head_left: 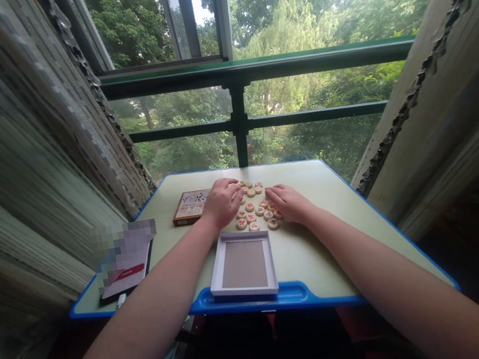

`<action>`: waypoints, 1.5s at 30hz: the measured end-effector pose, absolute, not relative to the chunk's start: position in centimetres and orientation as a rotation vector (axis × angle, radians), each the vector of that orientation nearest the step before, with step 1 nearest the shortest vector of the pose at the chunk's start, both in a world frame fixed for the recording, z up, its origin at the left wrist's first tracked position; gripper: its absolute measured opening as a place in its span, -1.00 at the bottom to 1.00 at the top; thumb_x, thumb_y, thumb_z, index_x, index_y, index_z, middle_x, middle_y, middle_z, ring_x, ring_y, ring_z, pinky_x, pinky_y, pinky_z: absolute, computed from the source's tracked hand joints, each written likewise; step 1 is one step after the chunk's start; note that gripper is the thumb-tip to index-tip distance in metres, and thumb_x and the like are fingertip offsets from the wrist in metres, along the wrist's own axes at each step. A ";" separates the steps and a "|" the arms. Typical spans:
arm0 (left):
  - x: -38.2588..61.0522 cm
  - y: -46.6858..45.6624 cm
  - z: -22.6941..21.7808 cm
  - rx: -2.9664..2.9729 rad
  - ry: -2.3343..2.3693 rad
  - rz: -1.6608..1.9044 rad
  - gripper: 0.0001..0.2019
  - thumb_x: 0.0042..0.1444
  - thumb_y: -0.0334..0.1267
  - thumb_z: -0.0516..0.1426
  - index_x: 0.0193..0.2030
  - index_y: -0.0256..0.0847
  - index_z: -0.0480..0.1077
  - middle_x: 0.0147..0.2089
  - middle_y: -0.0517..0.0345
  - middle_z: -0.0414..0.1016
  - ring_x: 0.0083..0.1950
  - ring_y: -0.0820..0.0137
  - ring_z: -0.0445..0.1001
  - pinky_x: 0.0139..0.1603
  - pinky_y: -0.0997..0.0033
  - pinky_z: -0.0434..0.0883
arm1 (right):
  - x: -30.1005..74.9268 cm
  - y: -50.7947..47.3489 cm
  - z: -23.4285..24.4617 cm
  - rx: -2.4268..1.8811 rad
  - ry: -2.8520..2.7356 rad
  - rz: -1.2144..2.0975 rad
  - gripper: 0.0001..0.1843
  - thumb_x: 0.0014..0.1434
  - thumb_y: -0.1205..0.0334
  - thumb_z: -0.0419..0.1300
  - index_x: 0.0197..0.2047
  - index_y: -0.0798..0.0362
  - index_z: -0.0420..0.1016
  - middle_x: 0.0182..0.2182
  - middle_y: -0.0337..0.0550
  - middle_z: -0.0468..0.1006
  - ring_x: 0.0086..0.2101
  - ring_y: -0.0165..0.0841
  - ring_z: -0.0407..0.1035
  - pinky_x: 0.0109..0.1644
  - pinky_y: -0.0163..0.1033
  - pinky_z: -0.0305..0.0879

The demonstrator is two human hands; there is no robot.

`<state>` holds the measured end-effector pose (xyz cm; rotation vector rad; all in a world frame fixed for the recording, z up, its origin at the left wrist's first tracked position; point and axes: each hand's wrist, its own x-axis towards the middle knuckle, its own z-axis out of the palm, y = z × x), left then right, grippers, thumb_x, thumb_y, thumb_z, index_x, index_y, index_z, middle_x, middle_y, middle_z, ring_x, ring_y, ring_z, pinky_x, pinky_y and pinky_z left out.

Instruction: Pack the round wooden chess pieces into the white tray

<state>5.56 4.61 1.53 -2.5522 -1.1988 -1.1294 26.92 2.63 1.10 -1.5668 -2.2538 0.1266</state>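
Several round wooden Chinese chess pieces lie in a loose group mid-table, marked with red or dark characters. My left hand is at the group's left side, fingers stretched towards the far pieces and touching or hovering over them. On the right side my right hand lies low, its fingers extended against the nearest pieces and partly hiding them. Neither hand visibly grips a piece. Nearer to me sits a shallow white box tray with its brown bottom showing. Behind my left wrist is the printed chess box lid, partly covered.
The pale table has a blue edge and a moulded blue groove at the front. A dark flat item with a pale, partly blurred top lies at the left edge. Curtains flank the table; a green railing and window stand behind.
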 end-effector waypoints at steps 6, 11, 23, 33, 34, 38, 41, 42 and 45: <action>5.6 4.4 1.5 -2.579 -1.119 -1.147 -0.74 0.18 -0.19 0.00 -0.30 -0.23 0.47 -0.06 -0.03 0.45 0.05 0.24 0.33 0.12 0.13 0.30 | 27.2 2.3 1.8 -1.595 -2.290 0.120 -0.39 0.33 -0.03 -0.32 -0.12 0.07 0.48 -0.21 -0.03 0.52 -0.18 -0.31 0.36 -0.09 -0.30 0.17; 5.8 4.1 1.6 -2.609 -1.063 -1.133 -0.72 0.18 -0.20 0.00 -0.35 -0.22 0.50 -0.09 0.01 0.48 0.01 0.26 0.35 0.09 0.16 0.32 | 27.3 2.3 1.6 -1.543 -2.328 0.099 -0.44 0.33 0.00 -0.27 -0.03 0.06 0.47 -0.11 -0.05 0.51 -0.10 -0.30 0.34 0.00 -0.27 0.14; 6.0 4.5 1.2 -2.724 -1.159 -0.958 -0.69 0.20 -0.19 -0.04 -0.28 -0.20 0.52 -0.16 0.06 0.56 0.03 0.27 0.40 0.12 0.16 0.32 | 27.9 2.8 1.7 -1.689 -2.247 0.031 -0.50 0.33 0.08 -0.22 -0.09 0.06 0.52 -0.09 0.04 0.48 -0.06 -0.22 0.30 0.04 -0.15 0.12; 6.0 4.2 1.7 -2.696 -1.244 -0.853 -0.67 0.18 -0.23 -0.05 -0.39 -0.20 0.52 -0.22 0.05 0.57 -0.02 0.25 0.43 0.07 0.16 0.34 | 27.8 2.6 1.9 -1.661 -2.414 0.001 -0.47 0.33 0.06 -0.25 -0.08 0.04 0.51 -0.08 -0.04 0.54 -0.02 -0.25 0.29 -0.01 -0.12 0.08; 6.0 4.2 1.7 -2.700 -1.242 -0.845 -0.67 0.18 -0.23 -0.05 -0.39 -0.21 0.52 -0.23 0.04 0.57 -0.02 0.24 0.43 0.07 0.16 0.35 | 27.8 2.6 1.8 -1.652 -2.425 -0.018 -0.47 0.34 0.07 -0.25 -0.09 0.05 0.51 -0.09 -0.03 0.54 -0.03 -0.25 0.30 -0.01 -0.12 0.08; 5.9 4.3 1.5 -2.724 -1.222 -0.848 -0.66 0.19 -0.21 -0.06 -0.39 -0.20 0.52 -0.27 0.05 0.57 -0.04 0.27 0.44 0.07 0.19 0.35 | 27.7 2.6 1.7 -1.656 -2.404 -0.082 -0.48 0.33 0.08 -0.23 -0.11 0.09 0.52 -0.12 0.02 0.54 -0.08 -0.24 0.31 -0.02 -0.13 0.10; 6.0 4.4 1.3 -2.723 -1.220 -0.855 -0.66 0.18 -0.22 -0.05 -0.39 -0.19 0.52 -0.28 0.06 0.57 -0.05 0.29 0.44 0.07 0.22 0.36 | 27.7 2.9 1.5 -1.685 -2.307 -0.085 -0.48 0.32 0.02 -0.22 -0.07 0.04 0.51 -0.07 0.01 0.50 -0.07 -0.22 0.30 0.01 -0.13 0.12; 6.0 4.4 1.3 -2.721 -1.218 -0.853 -0.67 0.18 -0.22 -0.05 -0.39 -0.19 0.52 -0.28 0.06 0.57 -0.05 0.29 0.44 0.07 0.22 0.36 | 27.7 3.0 1.4 -1.683 -2.280 -0.092 -0.48 0.31 0.01 -0.22 0.00 0.02 0.47 -0.01 0.00 0.46 -0.03 -0.21 0.28 0.03 -0.13 0.11; 6.2 4.4 1.3 -2.726 -1.185 -0.857 -0.67 0.19 -0.23 -0.05 -0.39 -0.19 0.52 -0.29 0.06 0.58 -0.05 0.27 0.44 0.07 0.20 0.35 | 27.7 3.5 1.2 -1.640 -2.312 -0.079 -0.49 0.32 0.04 -0.23 0.16 0.02 0.33 0.14 -0.02 0.33 0.08 -0.21 0.19 0.13 -0.11 0.05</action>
